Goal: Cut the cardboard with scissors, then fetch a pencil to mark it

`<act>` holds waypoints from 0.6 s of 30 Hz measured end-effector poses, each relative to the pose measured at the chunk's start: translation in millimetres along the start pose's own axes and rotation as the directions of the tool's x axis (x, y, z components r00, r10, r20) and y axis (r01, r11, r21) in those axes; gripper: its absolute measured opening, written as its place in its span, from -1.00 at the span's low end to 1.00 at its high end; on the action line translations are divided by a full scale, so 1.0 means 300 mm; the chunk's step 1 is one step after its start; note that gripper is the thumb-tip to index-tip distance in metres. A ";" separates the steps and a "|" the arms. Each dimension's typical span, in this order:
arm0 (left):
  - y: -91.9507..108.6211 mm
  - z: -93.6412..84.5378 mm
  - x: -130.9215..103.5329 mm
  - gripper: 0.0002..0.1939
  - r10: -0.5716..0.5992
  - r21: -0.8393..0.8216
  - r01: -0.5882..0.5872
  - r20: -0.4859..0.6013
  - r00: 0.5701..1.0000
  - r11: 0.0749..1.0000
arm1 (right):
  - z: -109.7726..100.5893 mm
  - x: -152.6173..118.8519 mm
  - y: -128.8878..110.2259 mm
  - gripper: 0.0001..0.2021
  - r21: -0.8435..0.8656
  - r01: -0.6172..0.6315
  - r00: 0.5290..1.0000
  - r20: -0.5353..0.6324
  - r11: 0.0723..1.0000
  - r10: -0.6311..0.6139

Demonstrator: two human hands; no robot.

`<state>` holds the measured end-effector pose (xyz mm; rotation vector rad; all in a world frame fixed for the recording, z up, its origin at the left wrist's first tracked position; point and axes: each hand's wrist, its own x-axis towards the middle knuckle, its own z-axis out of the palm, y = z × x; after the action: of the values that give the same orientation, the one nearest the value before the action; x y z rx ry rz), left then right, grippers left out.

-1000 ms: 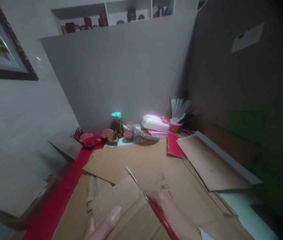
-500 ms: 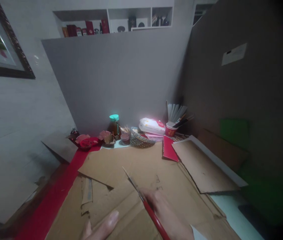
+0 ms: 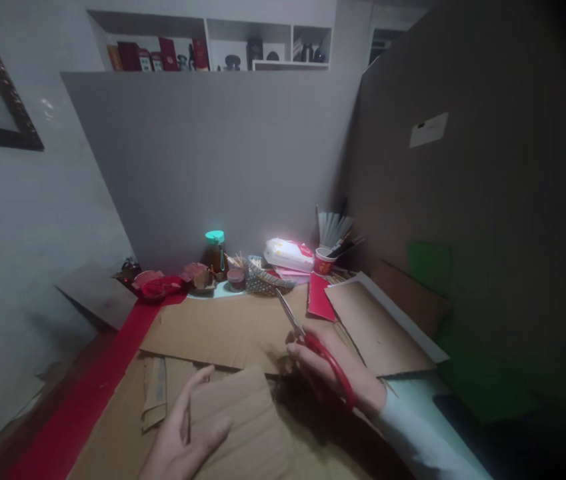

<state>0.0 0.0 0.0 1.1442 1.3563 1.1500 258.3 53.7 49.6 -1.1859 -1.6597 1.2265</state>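
Head view: left hand point(image 3: 183, 437) palm-in, fingers and thumb pinching cardboard piece point(image 3: 243, 427) low centre. Right hand point(image 3: 330, 373) w/ fingers clenched thru red scissors point(image 3: 315, 343), blades closed, tip angled up-left over cardboard sheets point(image 3: 223, 327).

My left hand point(image 3: 183, 437) cut off at wrist by bottom edge. Scissors point(image 3: 313, 340) handles partly hidden in my right hand point(image 3: 333, 373). Shelf items point(image 3: 163, 57) too small to identify.

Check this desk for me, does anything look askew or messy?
Yes. Cardboard sheets lie overlapped at odd angles, and a torn strip sits loose beside the piece under the left hand.
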 end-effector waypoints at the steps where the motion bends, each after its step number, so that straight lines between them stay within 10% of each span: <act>1: 0.009 0.006 0.011 -0.01 0.040 0.021 -0.039 -0.007 0.999 0.999 | 0.001 -0.008 -0.003 -0.70 0.082 -0.025 0.998 0.055 0.996 0.021; 8: 0.096 -0.009 0.015 -0.63 0.333 0.213 -0.316 -0.049 0.942 0.924 | 0.124 -0.054 -0.009 -0.44 0.472 -0.224 0.887 0.462 0.853 -0.023; 12: 0.143 0.034 -0.024 -0.52 0.100 -0.073 -0.090 0.145 0.984 0.993 | 0.168 -0.080 -0.027 -0.58 0.512 -0.250 0.810 0.575 0.822 -0.112; 18: 0.191 0.105 -0.050 -0.55 -0.087 -0.376 0.263 0.424 0.901 0.888 | 0.198 -0.098 -0.019 -0.56 0.519 -0.296 0.756 0.641 0.802 -0.136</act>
<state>35.9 -6.8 56.1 0.8504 0.8201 0.9513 210.8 8.5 38.1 -0.4307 -1.4635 2.2091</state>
